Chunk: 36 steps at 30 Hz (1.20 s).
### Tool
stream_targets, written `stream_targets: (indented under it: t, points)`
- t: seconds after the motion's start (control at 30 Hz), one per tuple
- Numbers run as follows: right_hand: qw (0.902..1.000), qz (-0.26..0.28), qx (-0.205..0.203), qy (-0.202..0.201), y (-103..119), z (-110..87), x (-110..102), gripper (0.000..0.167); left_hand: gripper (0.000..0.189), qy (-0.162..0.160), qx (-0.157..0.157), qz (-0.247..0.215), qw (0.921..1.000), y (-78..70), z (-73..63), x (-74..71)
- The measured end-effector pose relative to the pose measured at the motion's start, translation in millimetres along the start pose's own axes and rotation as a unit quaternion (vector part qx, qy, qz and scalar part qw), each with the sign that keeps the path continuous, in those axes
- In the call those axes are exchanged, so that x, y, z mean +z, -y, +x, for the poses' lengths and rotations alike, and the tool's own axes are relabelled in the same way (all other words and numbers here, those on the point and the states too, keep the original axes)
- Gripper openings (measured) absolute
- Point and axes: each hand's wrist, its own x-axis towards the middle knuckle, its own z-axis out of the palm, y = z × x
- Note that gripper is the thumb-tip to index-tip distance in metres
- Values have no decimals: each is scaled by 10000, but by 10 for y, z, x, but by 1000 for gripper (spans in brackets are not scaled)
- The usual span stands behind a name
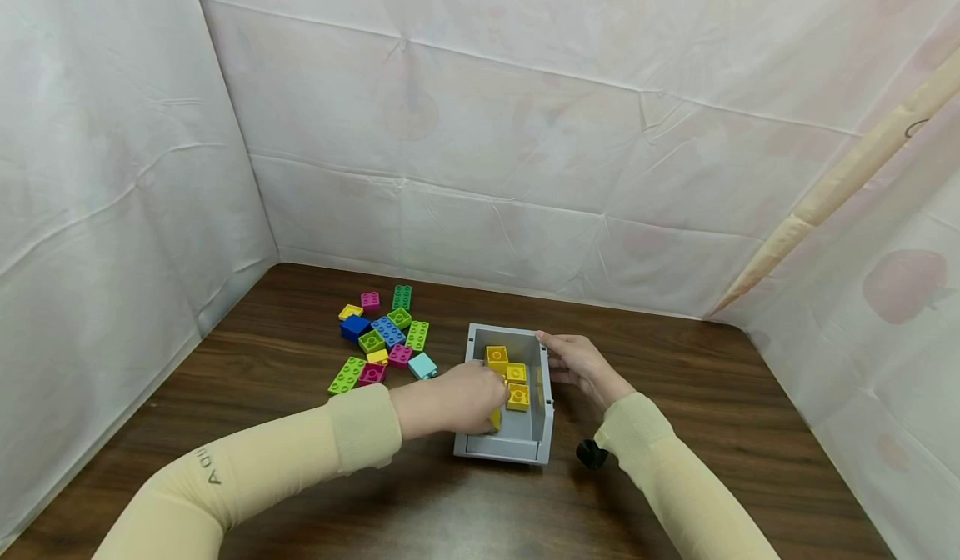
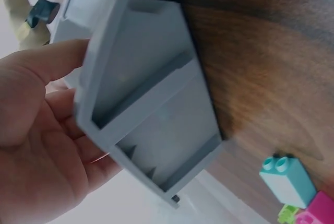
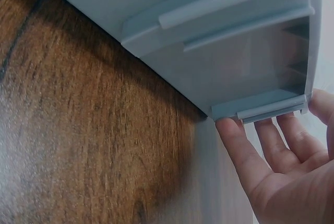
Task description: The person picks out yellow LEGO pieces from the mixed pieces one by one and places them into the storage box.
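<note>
A grey open-topped plastic bin (image 1: pixel 501 449) stands on the table with several yellow toy bricks (image 1: pixel 517 397) inside. My left hand (image 1: pixel 467 397) reaches over its left wall, and a tilted yellow brick (image 1: pixel 495 419) shows at the fingertips, partly covered by the hand. In the left wrist view, the bin's side wall (image 2: pixel 167 125) hides the ends of the left hand's fingers (image 2: pixel 65 59). My right hand (image 1: pixel 581 364) grips the bin at its far right, thumb on the rim. From the right wrist view, its fingers (image 3: pixel 242 148) touch the bin's outer edge.
Left of the bin lies a loose group of toy bricks in blue, green, pink and yellow, with a light-blue brick (image 1: pixel 423 366) nearest to it. A black object (image 1: pixel 592 454) sits by the right sleeve. Pale cloth (image 1: pixel 450 143) hangs behind the brown table (image 1: pixel 660 360).
</note>
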Motion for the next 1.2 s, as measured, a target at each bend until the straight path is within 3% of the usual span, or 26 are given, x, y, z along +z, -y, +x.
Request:
stream_targets:
  t: [0.27,0.53,0.73,1.0,1.2]
  points:
    - [10000,5,6,26,-6,-4,-3,51,39,63,286,-431,9986,54,-113,-154]
    - [10000,-21,65,-4,5,-11,4,51,43,-312,408,-753,9958,246,-224,-239]
    - [10000,18,73,9,6,-18,7,48,52,-478,170,-1004,9936,437,-319,-286]
    - [10000,20,1,30,19,-34,1,47,55,-1227,-235,-1238,9844,766,-394,-258]
    - [10000,2,16,10,18,-32,5,47,55,-1263,-731,-1204,9819,1030,-434,-143]
